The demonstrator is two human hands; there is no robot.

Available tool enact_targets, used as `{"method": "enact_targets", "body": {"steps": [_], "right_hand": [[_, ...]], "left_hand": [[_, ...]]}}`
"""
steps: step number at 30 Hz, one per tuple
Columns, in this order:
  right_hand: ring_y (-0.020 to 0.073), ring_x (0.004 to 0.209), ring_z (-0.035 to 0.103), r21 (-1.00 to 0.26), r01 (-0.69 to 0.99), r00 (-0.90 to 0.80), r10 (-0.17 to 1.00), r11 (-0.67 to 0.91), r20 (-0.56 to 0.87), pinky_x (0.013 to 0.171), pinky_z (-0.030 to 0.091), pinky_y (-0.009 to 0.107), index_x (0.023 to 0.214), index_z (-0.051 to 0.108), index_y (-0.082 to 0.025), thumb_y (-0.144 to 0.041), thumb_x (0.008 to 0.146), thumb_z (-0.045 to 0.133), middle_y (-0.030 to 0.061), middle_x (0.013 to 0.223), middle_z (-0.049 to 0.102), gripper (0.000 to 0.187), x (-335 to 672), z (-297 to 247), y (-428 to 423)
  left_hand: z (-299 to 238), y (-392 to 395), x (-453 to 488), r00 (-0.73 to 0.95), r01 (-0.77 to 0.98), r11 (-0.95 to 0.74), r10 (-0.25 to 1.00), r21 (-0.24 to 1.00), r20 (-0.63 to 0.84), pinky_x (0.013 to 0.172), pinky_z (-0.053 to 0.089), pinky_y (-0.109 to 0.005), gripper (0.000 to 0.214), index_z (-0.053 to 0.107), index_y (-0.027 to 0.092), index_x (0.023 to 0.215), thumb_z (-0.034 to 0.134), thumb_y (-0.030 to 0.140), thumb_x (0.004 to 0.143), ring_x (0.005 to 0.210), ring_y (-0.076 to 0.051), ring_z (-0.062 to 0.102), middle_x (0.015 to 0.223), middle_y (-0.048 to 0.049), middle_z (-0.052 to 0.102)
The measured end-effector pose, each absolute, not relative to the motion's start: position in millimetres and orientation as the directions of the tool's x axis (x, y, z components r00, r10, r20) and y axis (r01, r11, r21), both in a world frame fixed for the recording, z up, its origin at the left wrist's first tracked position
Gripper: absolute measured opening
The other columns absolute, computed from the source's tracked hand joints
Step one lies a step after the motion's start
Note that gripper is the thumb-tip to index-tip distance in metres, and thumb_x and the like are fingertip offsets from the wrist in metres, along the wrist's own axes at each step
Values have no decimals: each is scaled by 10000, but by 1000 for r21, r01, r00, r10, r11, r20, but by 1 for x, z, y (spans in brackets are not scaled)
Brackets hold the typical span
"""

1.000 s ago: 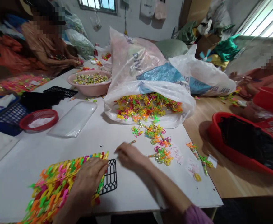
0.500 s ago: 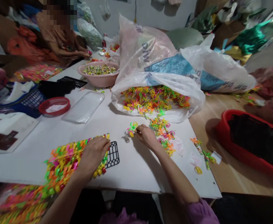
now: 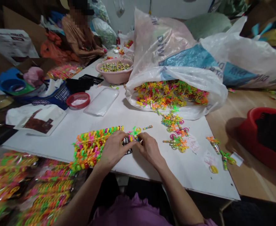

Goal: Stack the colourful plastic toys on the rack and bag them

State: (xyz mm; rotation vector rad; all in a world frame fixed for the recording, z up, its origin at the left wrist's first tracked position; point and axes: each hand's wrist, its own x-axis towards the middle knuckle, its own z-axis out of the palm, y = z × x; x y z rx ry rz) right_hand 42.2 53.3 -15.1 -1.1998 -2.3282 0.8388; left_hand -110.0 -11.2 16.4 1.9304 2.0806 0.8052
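Note:
Side by side at the front of the white table, both my hands meet over a small colourful plastic toy (image 3: 135, 131). My left hand (image 3: 114, 147) is closed, thumb and fingers pinching at the toy above a black plastic grid rack (image 3: 129, 152). My right hand (image 3: 151, 148) pinches the toy from the other side; its fingertips are partly hidden. To the left, dense rows of bright toys (image 3: 88, 146) cover most of the rack. Just beyond my right hand lies a loose small tube (image 3: 148, 127).
A white sack (image 3: 140, 105) spills toys (image 3: 173, 121) onto the table. Behind stand a pink basin (image 3: 114, 77) and a seated person (image 3: 81, 40). Left are a red basket (image 3: 79, 103) and a clear plastic sleeve (image 3: 102, 102); right, a red tub (image 3: 248, 135). Bagged toys (image 3: 50, 194) lie lower left.
My right hand has brought the toy left and toward me to the rack. My left hand has shifted to the rack's right end. The view has turned left.

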Motion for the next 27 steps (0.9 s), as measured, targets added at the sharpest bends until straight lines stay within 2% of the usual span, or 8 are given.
{"method": "enact_targets", "body": {"steps": [4, 7, 10, 12, 14, 17, 22, 27], "right_hand": [[123, 655, 520, -730, 545, -558, 829, 412, 52, 614, 366, 227, 909, 583, -183, -244, 799, 561, 11, 782, 588, 127, 36, -25, 43], [122, 646, 517, -774, 519, -579, 815, 362, -7, 599, 362, 221, 836, 588, -169, -184, 770, 555, 15, 758, 596, 76, 31, -45, 33], [132, 679, 536, -845, 468, -574, 816, 259, -68, 610, 379, 221, 829, 594, -162, -136, 734, 549, 23, 782, 616, 108, 23, -67, 23], [138, 712, 547, -893, 395, -548, 835, 215, -41, 627, 394, 223, 889, 589, -164, -132, 739, 530, 23, 813, 623, 165, 16, -77, 18], [138, 704, 538, -903, 359, -538, 843, 236, 6, 619, 395, 224, 867, 576, -165, -132, 745, 503, 16, 784, 602, 146, 10, -81, 15], [141, 691, 510, -840, 411, -573, 817, 354, 64, 618, 389, 231, 776, 543, -174, -137, 756, 468, 15, 761, 544, 86, 6, -77, 11], [155, 709, 498, -699, 524, -651, 758, 486, 39, 628, 384, 247, 845, 523, -183, -178, 826, 419, 39, 836, 522, 106, 8, -65, 6], [166, 750, 501, -610, 544, -714, 700, 576, 24, 652, 381, 251, 842, 506, -182, -171, 845, 409, 46, 834, 537, 98, 5, -66, 11]], "left_hand": [[16, -21, -114, -145, 871, 18, 965, 491, 221, 808, 456, -328, 316, 641, 167, 917, 590, 449, 784, 893, -194, 577, 913, -53, 638], [18, -38, -131, -150, 918, 38, 955, 394, 257, 864, 439, -363, 378, 622, 162, 1009, 603, 457, 774, 956, -227, 567, 974, -72, 635], [14, -54, -139, -102, 951, 13, 956, 308, 275, 875, 434, -375, 303, 603, 168, 1033, 574, 370, 809, 968, -233, 561, 982, -73, 632], [8, -61, -135, -46, 960, -35, 959, 277, 280, 884, 431, -375, 252, 597, 173, 1043, 536, 298, 833, 985, -228, 559, 995, -73, 632], [0, -63, -126, 3, 962, -77, 962, 261, 274, 896, 426, -379, 247, 587, 173, 1068, 495, 246, 851, 1005, -225, 554, 1020, -80, 630], [-7, -62, -114, 39, 961, -106, 967, 255, 253, 889, 425, -379, 246, 577, 171, 1079, 463, 221, 866, 984, -219, 559, 1012, -79, 633], [-9, -62, -109, 27, 956, -94, 971, 277, 238, 843, 433, -362, 237, 578, 175, 1058, 532, 269, 845, 931, -216, 570, 982, -64, 641], [-16, -61, -107, 30, 972, -103, 946, 212, 323, 825, 427, -360, 197, 619, 187, 976, 444, 185, 886, 897, -205, 585, 910, -52, 663]]}}
